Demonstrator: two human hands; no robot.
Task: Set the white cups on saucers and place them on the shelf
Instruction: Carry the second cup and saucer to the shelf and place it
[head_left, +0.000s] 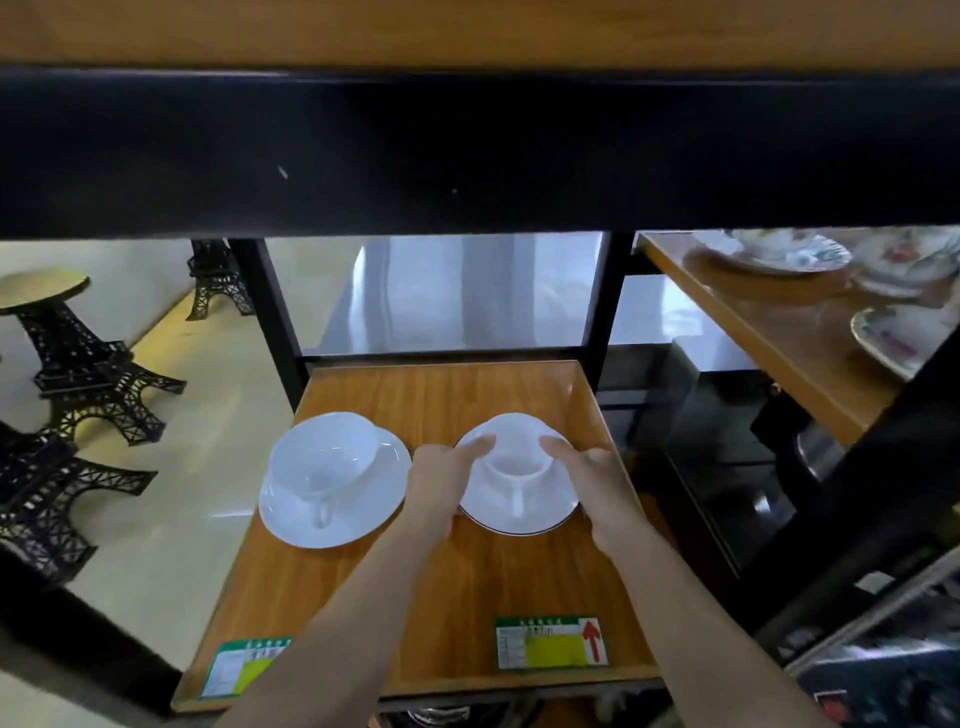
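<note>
- Two white cups sit on saucers on the wooden shelf (457, 582), side by side and apart.
- Left cup (323, 457) rests on its saucer (384, 499), handle toward the viewer, untouched.
- Right cup (515, 451) stands on a dark-rimmed saucer (519, 522), handle also toward the viewer.
- Left hand (441, 480) lies at that saucer's left edge, finger on the cup's rim; whether it grips I cannot tell.
- Right hand (597, 480) mirrors it on the right, fingers spread, one at the rim.
- Two labels (550, 642) are stuck near the front edge.
</note>
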